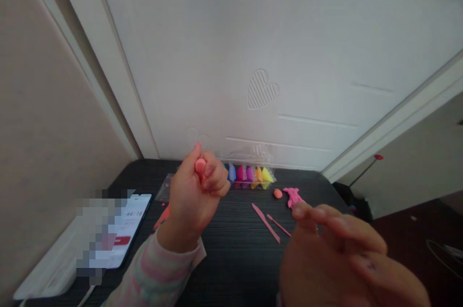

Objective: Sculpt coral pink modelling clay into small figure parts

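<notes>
Raised over the left part of the table, my left hand (197, 196) is closed round a small lump of coral-pink modelling clay (200, 167), which shows between the thumb and the curled fingers. My right hand (336, 259) is close to the camera at the lower right. Its fingers are bent and apart, with nothing visible in them. Just beyond its fingertips lies a pink clay figure (292, 195), partly covered by the hand. A small orange-coral clay ball (277, 193) rests beside the figure. Two pink modelling tools, a flat knife (265, 222) and a thin stick (278, 225), lie between my hands.
A clear pack of several coloured clay pieces (249, 175) stands at the table's back edge, against a white panel (231, 56). On the left a phone (133, 225) lies near a white object (50, 268). An orange-coral piece (161, 218) shows behind my left wrist.
</notes>
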`<state>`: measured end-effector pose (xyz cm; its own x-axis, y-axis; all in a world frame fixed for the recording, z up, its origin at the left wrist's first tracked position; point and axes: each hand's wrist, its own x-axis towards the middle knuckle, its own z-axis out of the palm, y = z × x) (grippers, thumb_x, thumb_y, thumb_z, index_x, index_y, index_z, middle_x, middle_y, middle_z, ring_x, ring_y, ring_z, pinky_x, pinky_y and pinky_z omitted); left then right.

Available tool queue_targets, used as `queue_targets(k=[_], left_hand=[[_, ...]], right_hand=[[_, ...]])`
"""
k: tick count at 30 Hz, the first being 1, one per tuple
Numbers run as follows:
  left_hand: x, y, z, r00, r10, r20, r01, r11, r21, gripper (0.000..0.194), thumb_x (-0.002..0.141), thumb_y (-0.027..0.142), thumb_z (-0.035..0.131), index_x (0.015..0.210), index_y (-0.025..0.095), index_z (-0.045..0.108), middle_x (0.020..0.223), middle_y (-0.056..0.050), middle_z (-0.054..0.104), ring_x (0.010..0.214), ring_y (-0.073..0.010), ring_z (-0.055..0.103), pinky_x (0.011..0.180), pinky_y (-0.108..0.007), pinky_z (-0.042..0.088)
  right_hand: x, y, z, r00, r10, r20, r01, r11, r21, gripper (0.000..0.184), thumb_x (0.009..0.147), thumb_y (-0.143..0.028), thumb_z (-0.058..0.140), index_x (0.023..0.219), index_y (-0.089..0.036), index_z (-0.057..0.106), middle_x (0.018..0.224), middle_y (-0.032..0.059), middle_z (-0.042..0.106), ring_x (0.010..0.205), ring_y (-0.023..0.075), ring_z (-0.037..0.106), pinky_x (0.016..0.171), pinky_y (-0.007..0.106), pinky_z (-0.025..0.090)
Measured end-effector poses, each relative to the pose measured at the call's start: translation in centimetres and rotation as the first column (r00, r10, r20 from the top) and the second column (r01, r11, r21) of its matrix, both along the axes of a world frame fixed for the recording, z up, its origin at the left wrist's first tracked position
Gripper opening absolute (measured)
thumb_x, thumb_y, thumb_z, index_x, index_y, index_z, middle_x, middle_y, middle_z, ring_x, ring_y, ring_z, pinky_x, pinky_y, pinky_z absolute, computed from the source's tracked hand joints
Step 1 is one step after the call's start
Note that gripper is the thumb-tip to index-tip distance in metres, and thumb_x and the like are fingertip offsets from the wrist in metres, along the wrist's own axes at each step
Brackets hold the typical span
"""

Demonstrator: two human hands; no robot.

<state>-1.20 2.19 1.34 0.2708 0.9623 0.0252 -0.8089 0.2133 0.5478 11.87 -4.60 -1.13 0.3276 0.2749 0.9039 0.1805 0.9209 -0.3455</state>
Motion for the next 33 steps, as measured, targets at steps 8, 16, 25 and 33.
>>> queue_targets(k=[8,16,25,33], left_hand=[[0.7,-2.2,0.6,0.998,0.026,-0.054,-0.019,0.992,0.126,0.014,0.079,0.015,0.049,0.091,0.017,0.054,0.054,0.005,0.046,0.04,-0.0035,0.033,0.035,-0.011,0.023],[0.9,-4.2,-3.4,0.958,0.054,-0.28,-0.026,0.994,0.101,0.043,0.072,0.006,0.061,0.112,0.016,0.049,0.093,-0.005,0.064,0.078,-0.0099,0.062,0.075,-0.022,0.049],[0.8,-7.1,-13.4,0.877,-0.029,-0.48,0.027,1.0,-0.011,0.043,0.063,0.014,0.07,0.104,0.014,0.056,0.093,-0.007,0.068,0.079,-0.0148,0.064,0.083,-0.03,0.045],[0.6,-7.2,-15.4,0.875,-0.103,-0.473,0.09,0.995,-0.049,0.039,0.06,0.01,0.071,0.098,0.013,0.06,0.073,-0.003,0.069,0.063,-0.0129,0.063,0.066,-0.024,0.047]], right_hand=[[2.6,-3.8,-2.9,1.0,-0.018,-0.003,0.018,0.996,-0.093,0.026,0.079,-0.01,0.047,0.101,-0.018,0.06,0.093,0.0029,0.061,0.085,0.0155,0.058,0.07,0.029,0.049],[0.5,-6.8,-7.9,0.998,-0.049,0.039,0.062,0.816,-0.575,0.017,0.085,-0.014,0.044,0.095,-0.023,0.054,0.097,0.0042,0.054,0.095,0.0158,0.052,0.083,0.032,0.042],[-1.0,-4.6,-13.2,0.976,0.075,0.206,0.1,0.681,-0.725,0.02,0.082,-0.019,0.048,0.101,-0.022,0.055,0.098,0.006,0.058,0.092,0.0179,0.055,0.078,0.034,0.047],[-1.4,-4.5,-14.9,0.946,0.072,0.315,0.18,0.692,-0.699,0.033,0.072,-0.017,0.06,0.105,-0.021,0.057,0.104,0.0078,0.056,0.099,0.0199,0.053,0.09,0.037,0.044]])
